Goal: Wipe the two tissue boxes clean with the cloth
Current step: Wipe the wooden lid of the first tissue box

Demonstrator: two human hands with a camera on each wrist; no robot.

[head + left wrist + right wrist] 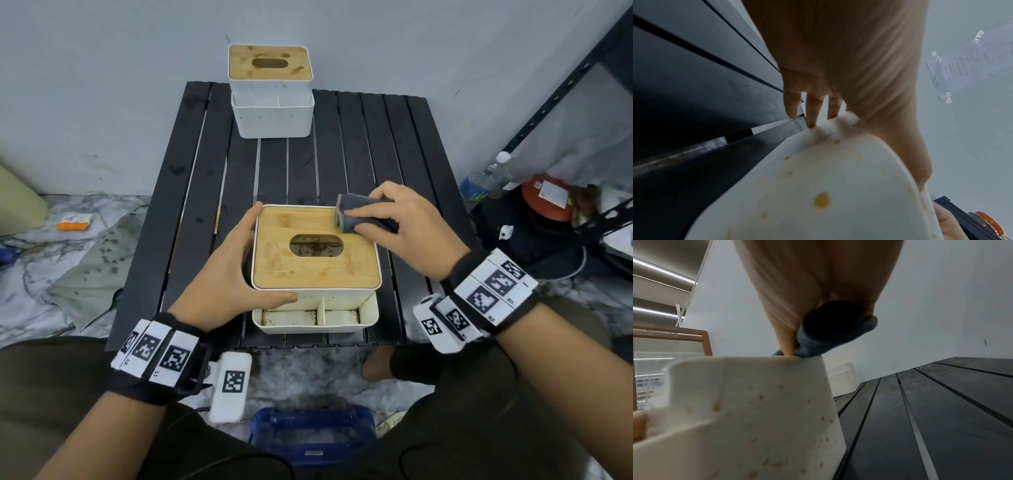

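The near tissue box (329,298) is white with a stained bamboo lid and an oval slot, and it sits in a white divided tray. My left hand (236,260) holds its left side, thumb on the front wall and fingers (813,110) against the spotted side wall (807,194). My right hand (404,219) grips a folded grey cloth (363,214) pressed on the lid's far right corner. The right wrist view shows the cloth (828,337) at the box's top edge (756,418). The far tissue box (270,116) stands at the table's back edge, its lid stained, and shows again as the far box (842,381).
A black slatted table (342,164) carries both boxes. A water bottle (486,178), a red object (548,202) and a black metal shelf (565,85) are to the right. A blue case (313,431) lies on the floor by my knees. An orange-white packet (73,221) lies left.
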